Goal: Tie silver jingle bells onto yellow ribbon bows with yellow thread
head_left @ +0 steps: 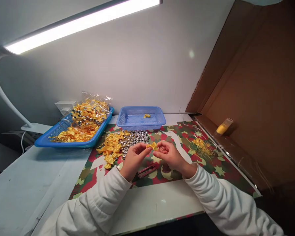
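Observation:
Between my two hands is a small yellow ribbon bow, held over the patterned mat. My left hand pinches its left side between thumb and fingers. From the other side my right hand grips it with thumb and fingertips. Just below lies a dark red pair of thread snips. To the left of my hands is a pile of yellow bows, beside a spread of silver bells or beads; I cannot tell which.
A blue tray at left holds bagged and loose yellow bows. At the back, a blue basket contains one bow. Yellow cord scraps lie at right, near a small yellow-filled tube. A lamp hangs overhead; cardboard stands right.

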A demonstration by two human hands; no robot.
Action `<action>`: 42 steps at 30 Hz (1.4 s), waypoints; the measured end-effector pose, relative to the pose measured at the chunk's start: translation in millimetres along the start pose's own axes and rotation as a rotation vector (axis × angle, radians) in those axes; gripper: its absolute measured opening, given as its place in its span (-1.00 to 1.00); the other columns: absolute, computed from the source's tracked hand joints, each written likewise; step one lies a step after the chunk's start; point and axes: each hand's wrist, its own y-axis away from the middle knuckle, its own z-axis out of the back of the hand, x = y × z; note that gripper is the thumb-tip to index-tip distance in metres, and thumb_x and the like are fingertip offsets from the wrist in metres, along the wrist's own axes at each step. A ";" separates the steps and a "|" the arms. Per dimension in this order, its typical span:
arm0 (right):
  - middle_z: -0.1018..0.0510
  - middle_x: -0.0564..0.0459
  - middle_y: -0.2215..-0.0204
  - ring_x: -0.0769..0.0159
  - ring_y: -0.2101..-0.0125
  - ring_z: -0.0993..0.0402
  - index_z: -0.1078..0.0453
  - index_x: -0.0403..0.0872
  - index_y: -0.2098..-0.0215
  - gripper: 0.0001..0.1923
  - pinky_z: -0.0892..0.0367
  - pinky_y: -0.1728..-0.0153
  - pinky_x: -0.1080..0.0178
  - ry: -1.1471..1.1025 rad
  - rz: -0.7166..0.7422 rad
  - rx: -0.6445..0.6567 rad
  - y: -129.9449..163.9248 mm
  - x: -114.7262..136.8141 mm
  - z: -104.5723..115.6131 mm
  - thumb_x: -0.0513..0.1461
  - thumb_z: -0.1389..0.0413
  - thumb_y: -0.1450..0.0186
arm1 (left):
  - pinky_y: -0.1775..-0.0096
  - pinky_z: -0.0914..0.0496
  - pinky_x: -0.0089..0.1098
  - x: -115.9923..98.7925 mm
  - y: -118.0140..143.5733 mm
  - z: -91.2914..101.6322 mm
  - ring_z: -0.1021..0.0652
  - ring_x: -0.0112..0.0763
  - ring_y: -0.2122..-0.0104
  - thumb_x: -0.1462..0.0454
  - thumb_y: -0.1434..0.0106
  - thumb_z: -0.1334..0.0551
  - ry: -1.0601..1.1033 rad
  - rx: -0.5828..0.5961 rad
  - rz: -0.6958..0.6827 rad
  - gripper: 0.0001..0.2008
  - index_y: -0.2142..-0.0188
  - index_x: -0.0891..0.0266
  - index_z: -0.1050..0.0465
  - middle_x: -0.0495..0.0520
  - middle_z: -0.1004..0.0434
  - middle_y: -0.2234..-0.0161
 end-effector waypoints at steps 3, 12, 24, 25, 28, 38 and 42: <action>0.00 0.31 0.67 0.52 0.63 0.09 -0.31 -0.09 0.33 -0.65 0.10 0.59 0.38 0.058 0.080 -0.094 3.6 -2.7 -3.3 -0.07 -0.29 -0.07 | 0.41 -0.38 -0.44 -1.4 1.1 -1.9 -0.46 -0.46 0.51 0.14 0.00 -0.40 -0.026 -0.003 -0.014 -0.76 0.49 0.28 -0.51 -0.01 -0.51 0.54; -0.11 0.26 0.69 0.56 0.69 0.04 -0.27 -0.11 0.56 -0.56 0.14 0.67 0.38 -0.151 -0.114 0.016 5.8 6.5 -4.2 0.07 -0.24 -0.05 | 0.40 -0.42 -0.40 0.8 1.1 -1.3 -0.52 -0.40 0.50 0.14 -0.02 -0.39 -0.106 0.002 -0.080 -0.77 0.49 0.27 -0.49 0.02 -0.54 0.53; 0.07 0.34 0.74 0.56 0.68 0.22 -0.25 -0.10 0.49 -0.63 0.19 0.66 0.40 -0.573 -0.340 0.249 11.9 4.3 -6.1 -0.03 -0.26 -0.11 | 0.46 -0.34 -0.44 1.0 2.0 1.0 -0.46 -0.45 0.56 0.26 -0.13 -0.26 -0.515 -0.060 -0.364 -0.89 0.47 0.25 -0.52 0.00 -0.55 0.56; 0.08 0.34 0.74 0.56 0.68 0.23 -0.24 -0.10 0.49 -0.63 0.18 0.65 0.41 -0.600 -0.350 0.269 12.2 3.1 -6.0 -0.03 -0.26 -0.11 | 0.45 -0.34 -0.44 0.5 1.9 1.2 -0.47 -0.45 0.55 0.28 -0.13 -0.25 -0.550 -0.062 -0.391 -0.90 0.47 0.24 -0.52 -0.01 -0.55 0.56; 0.07 0.34 0.73 0.57 0.68 0.21 -0.26 -0.10 0.47 -0.63 0.16 0.65 0.42 -0.603 -0.360 0.280 12.0 1.5 -4.5 -0.02 -0.26 -0.12 | 0.45 -0.34 -0.45 -0.9 1.8 1.6 -0.47 -0.46 0.56 0.32 -0.11 -0.23 -0.615 -0.059 -0.435 -0.91 0.48 0.24 -0.51 -0.02 -0.55 0.57; -0.12 0.27 0.71 0.57 0.71 0.03 -0.35 -0.15 0.46 -0.59 0.14 0.69 0.39 -0.022 -0.131 0.077 10.3 6.4 2.4 0.04 -0.23 -0.10 | 0.43 -0.36 -0.43 1.0 1.2 2.5 -0.47 -0.42 0.52 0.25 -0.09 -0.28 -0.420 0.016 -0.226 -0.88 0.46 0.28 -0.49 0.02 -0.52 0.53; -0.11 0.28 0.67 0.56 0.66 0.03 -0.35 -0.12 0.37 -0.68 0.06 0.65 0.40 -0.094 -0.023 -0.050 9.5 15.9 12.7 -0.09 -0.29 -0.05 | 0.35 -0.38 -0.43 1.4 -0.5 3.3 -0.50 -0.42 0.44 0.21 -0.07 -0.33 -0.157 0.089 -0.081 -0.83 0.39 0.29 -0.53 0.04 -0.56 0.44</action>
